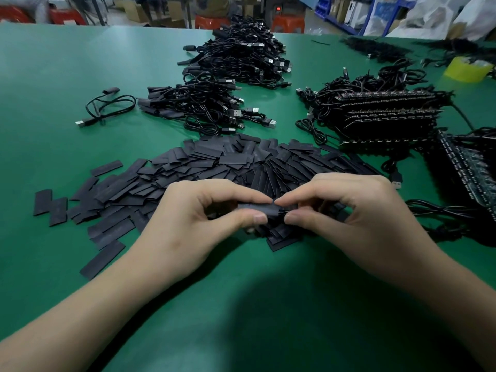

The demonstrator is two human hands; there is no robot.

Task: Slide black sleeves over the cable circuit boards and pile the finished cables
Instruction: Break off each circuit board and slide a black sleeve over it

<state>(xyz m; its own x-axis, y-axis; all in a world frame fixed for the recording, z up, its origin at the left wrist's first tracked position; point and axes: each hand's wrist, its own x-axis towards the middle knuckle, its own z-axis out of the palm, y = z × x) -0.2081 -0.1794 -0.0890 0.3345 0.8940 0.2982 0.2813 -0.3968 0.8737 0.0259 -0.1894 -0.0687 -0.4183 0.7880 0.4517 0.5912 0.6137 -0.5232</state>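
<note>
My left hand [188, 224] pinches a black sleeve [264, 209] between thumb and forefinger. My right hand [357, 218] meets it from the right, its fingertips closed on the sleeve's right end, where a thin black cable [434, 208] leads off to the right. The circuit board itself is hidden by the sleeve and fingers. Beneath both hands lies a wide heap of flat black sleeves [204, 167]. A pile of sleeved cables with USB plugs [204, 106] sits further back, with a bigger pile [247, 55] behind it.
Stacked circuit boards with cables [386, 114] stand at the right, more boards [467, 170] at the far right edge. A single sleeved cable [107, 106] lies at the left. A yellow tape roll [468, 68] sits back right. The green table [67, 76] carries it all.
</note>
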